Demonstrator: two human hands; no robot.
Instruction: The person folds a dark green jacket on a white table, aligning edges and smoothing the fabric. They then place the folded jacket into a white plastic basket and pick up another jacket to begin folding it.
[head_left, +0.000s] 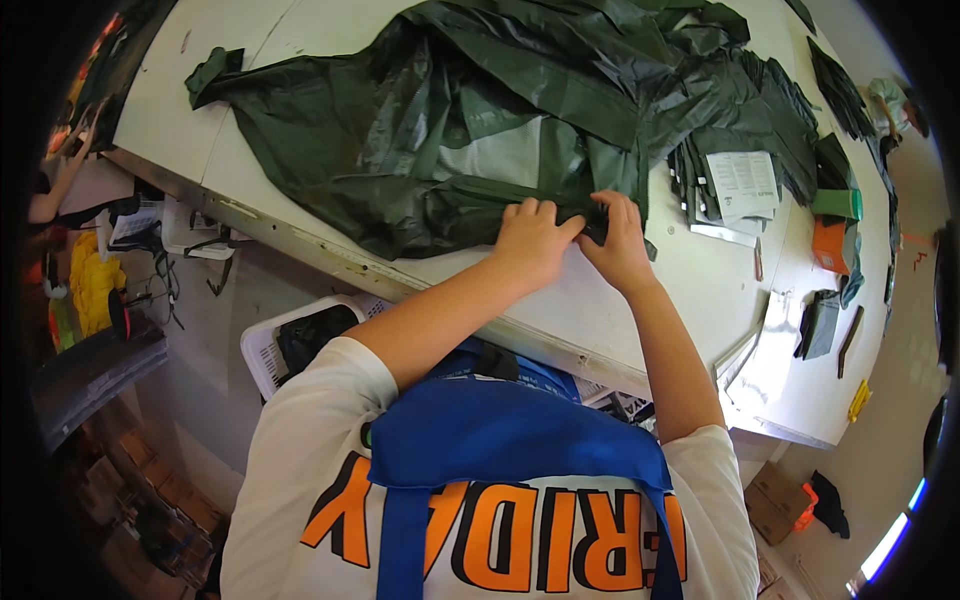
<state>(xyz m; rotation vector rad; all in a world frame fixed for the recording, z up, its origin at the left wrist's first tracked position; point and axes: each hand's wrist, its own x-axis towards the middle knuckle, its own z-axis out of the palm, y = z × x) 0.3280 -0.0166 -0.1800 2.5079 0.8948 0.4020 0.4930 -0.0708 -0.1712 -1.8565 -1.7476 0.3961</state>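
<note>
A dark green rain jacket point(340, 140) with a shiny coated surface and patches of pale mesh lining lies spread and creased over the white table. My left hand point(535, 240) is closed at its near edge, fingers curled over the fabric. Close beside it on the right, my right hand point(620, 245) pinches the same edge, its thumb near the left hand's fingertips. The bit of fabric between the fingers is partly hidden. A sleeve-like end of the jacket stretches to the far left, and more crumpled green fabric point(770, 130) lies at the right.
On the white table point(700, 300), a stack of printed paper sheets point(743, 185) lies right of my hands. An orange and green box point(832, 240) and folded dark pieces point(820, 325) are farther right. Below the table edge stands a white basket point(262, 350). Another person's arm point(65, 185) shows at far left.
</note>
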